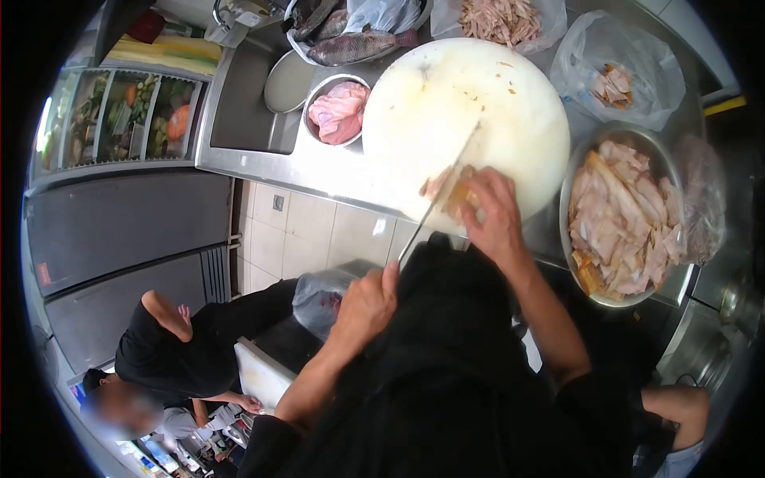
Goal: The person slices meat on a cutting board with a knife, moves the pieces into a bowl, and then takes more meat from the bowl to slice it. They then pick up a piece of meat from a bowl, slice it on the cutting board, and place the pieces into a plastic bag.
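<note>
My left hand (366,309) is wrapped round the handle of a long knife (437,193), whose blade reaches over the round white cutting board (398,103). Close beside the blade, my right hand (492,209) has its fingers bent round a brownish piece of meat (457,202) near the board's front edge. A few small cut bits (433,186) lie on the other side of the blade. Scattered crumbs show on the upper part of the board. The fingertips of my right hand partly cover the meat.
Sliced meat fills an oval metal tray (568,239) on the right. Behind the board are plastic bags (570,80) with meat pieces and a basin of fish (351,49). Left stands a bowl of raw meat (339,111) near the sink (243,103). Another person (171,350) is at lower left.
</note>
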{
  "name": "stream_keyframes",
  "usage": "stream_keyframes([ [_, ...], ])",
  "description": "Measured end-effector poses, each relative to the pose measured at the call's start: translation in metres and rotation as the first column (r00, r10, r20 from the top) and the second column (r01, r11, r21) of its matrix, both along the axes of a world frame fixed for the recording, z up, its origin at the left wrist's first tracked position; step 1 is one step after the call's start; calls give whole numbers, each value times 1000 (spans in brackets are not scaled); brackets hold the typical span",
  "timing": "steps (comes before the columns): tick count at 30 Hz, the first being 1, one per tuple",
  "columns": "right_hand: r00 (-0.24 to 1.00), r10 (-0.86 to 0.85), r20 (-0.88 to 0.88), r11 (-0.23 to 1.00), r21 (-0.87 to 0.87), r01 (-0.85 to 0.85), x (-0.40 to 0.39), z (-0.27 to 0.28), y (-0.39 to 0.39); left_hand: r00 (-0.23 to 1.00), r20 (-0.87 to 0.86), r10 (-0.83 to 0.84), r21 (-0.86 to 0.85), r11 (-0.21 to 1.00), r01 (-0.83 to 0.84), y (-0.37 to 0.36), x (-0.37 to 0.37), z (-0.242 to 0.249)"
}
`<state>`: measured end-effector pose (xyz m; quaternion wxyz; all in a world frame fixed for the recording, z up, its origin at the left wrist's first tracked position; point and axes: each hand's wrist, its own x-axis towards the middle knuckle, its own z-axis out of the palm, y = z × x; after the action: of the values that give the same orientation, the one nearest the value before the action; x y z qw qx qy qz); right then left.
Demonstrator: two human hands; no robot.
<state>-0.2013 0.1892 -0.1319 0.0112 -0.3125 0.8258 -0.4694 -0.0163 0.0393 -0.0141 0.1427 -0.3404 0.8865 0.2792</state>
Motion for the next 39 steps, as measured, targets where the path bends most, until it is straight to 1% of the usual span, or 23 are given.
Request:
stream_keyframes([
  [2,999,14,-29,1000,-3,-14,-5,1,3,999,-48,17,13,1000,-16,2,2,10],
  [6,997,1,-72,1000,6,-1,-7,-4,1,999,38,7,43,999,-9,10,20,21],
  [9,998,-7,-56,1000,3,7,-7,-1,0,994,108,14,59,998,-21,16,32,26],
  [12,998,-18,-60,1000,-4,18,-7,-1,-2,986,165,26,17,999,-29,18,42,36],
  [15,997,-7,-80,1000,22,9,-8,-2,-3,957,291,21,-4,1000,-20,15,43,44],
  [18,996,2,-91,1000,31,1,-8,-3,-4,982,190,-13,2,1000,12,12,37,10],
  [21,998,16,-53,999,33,-15,-9,0,-4,998,45,-47,46,998,45,8,9,-13],
  [24,999,-37,-32,999,-25,37,-4,-2,-1,999,49,14,31,999,-16,0,-5,-7],
  [25,998,-41,-52,999,-22,40,-3,-3,-1,1000,-2,21,58,998,-20,2,-3,-5],
  [28,994,-41,-102,999,-3,41,-2,-5,1,999,31,27,75,997,-29,6,5,12],
  [31,991,-33,-126,999,18,36,-1,-6,-2,998,63,-7,92,996,1,11,18,20],
  [34,992,-35,-122,999,28,39,-2,-6,-2,995,93,-20,43,999,16,12,33,24],
  [37,993,-33,-116,998,45,39,-2,-5,-3,985,165,-40,-13,999,43,12,48,36],
  [39,992,-31,-122,998,56,38,-1,-7,-4,979,201,-38,-11,999,41,12,47,27],
])
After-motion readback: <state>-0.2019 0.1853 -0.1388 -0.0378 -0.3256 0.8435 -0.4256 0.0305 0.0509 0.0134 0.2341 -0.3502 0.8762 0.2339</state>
